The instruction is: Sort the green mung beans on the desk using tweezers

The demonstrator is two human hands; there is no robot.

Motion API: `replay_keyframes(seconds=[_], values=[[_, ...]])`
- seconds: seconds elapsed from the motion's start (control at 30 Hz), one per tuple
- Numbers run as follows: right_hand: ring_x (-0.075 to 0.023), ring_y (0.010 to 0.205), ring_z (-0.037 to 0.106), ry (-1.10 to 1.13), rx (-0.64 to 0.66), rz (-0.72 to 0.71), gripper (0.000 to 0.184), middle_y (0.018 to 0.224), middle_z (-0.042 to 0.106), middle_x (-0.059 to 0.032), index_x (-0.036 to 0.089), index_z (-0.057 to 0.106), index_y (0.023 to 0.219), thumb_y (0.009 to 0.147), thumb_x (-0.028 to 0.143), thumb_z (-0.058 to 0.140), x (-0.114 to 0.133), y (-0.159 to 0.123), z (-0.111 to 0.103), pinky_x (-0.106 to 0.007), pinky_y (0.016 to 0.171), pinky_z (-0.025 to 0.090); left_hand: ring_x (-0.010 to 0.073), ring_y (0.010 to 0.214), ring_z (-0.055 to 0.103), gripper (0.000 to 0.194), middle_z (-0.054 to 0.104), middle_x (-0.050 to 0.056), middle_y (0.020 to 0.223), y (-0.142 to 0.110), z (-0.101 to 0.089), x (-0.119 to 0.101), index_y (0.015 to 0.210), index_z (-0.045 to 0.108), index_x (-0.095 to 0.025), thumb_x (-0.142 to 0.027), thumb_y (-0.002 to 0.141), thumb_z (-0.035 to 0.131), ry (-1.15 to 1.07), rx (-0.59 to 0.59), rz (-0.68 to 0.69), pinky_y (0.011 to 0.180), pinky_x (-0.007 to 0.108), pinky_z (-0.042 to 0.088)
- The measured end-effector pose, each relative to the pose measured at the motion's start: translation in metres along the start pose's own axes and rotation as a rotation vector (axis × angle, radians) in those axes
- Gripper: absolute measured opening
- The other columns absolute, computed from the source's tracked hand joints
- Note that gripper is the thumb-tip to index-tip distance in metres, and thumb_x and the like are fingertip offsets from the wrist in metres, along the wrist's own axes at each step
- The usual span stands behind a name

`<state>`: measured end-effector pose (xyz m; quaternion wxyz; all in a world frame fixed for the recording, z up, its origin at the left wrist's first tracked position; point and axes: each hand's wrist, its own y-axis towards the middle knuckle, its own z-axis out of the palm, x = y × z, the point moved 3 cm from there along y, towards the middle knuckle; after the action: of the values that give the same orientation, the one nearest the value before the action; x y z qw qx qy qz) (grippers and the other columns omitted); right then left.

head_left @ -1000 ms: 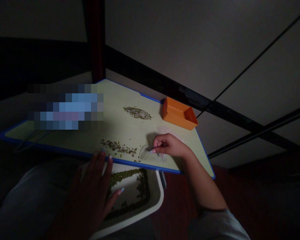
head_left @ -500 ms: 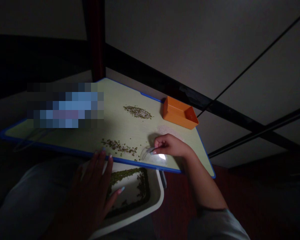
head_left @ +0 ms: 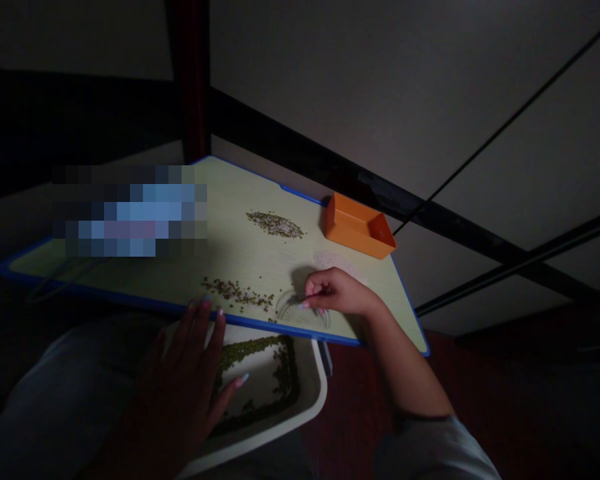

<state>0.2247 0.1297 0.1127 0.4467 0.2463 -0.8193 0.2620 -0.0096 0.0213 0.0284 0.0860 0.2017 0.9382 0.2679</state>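
Observation:
A clear, half-round protractor (head_left: 304, 315) stands out faintly near the front edge of the pale board (head_left: 220, 247). My right hand (head_left: 333, 290) pinches its upper edge between thumb and fingers. Just left of it, a loose strip of small green beans (head_left: 237, 293), mixed with pale grains, runs along the board. My left hand (head_left: 195, 360) is open, fingers spread, with the fingertips by the board's blue rim below that strip. Under this hand, a white tub (head_left: 320, 393) has many green beans along its inner sides and a bare pale patch in the middle.
An orange open box (head_left: 360, 230) sits at the board's far right edge. A second heap of beans and pale grains (head_left: 276, 225) lies mid-board, and a pale grainy patch (head_left: 337, 261) lies beyond my right hand. A blurred-out bluish area (head_left: 140, 213) covers the board's left.
My right hand has shifted slightly left with the protractor, whose angle has changed so the bright glare on it is gone. My left hand has hardly moved.

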Motion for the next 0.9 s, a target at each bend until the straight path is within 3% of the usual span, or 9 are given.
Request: replay_keyframes(seconds=[0.23, 0.9], values=[[-0.0085, 0.047, 0.051, 0.001, 0.029, -0.001, 0.037, 0.053, 0.055, 0.0055, 0.018, 0.05, 0.068, 0.075, 0.047, 0.071, 0.0007, -0.0007, 0.0003, -0.021, 0.049, 0.038, 0.0394, 0.142, 0.026, 0.085, 0.031, 0.026, 0.151, 0.0006, -0.0021, 0.0, 0.145, 0.012, -0.011, -0.05, 0.079, 0.048, -0.014, -0.007, -0.007, 0.104, 0.058, 0.039], [-0.0096, 0.049, 0.052, -0.04, -0.057, -0.017, 0.037, 0.054, 0.057, 0.0038, 0.017, 0.052, 0.07, 0.073, 0.048, 0.073, 0.0022, -0.0001, 0.0026, -0.021, 0.05, 0.038, 0.0403, 0.143, 0.023, 0.083, 0.028, 0.027, 0.152, -0.0013, 0.0018, -0.0002, 0.144, 0.012, -0.009, -0.054, 0.081, 0.041, 0.001, 0.001, 0.002, 0.103, 0.06, 0.037]])
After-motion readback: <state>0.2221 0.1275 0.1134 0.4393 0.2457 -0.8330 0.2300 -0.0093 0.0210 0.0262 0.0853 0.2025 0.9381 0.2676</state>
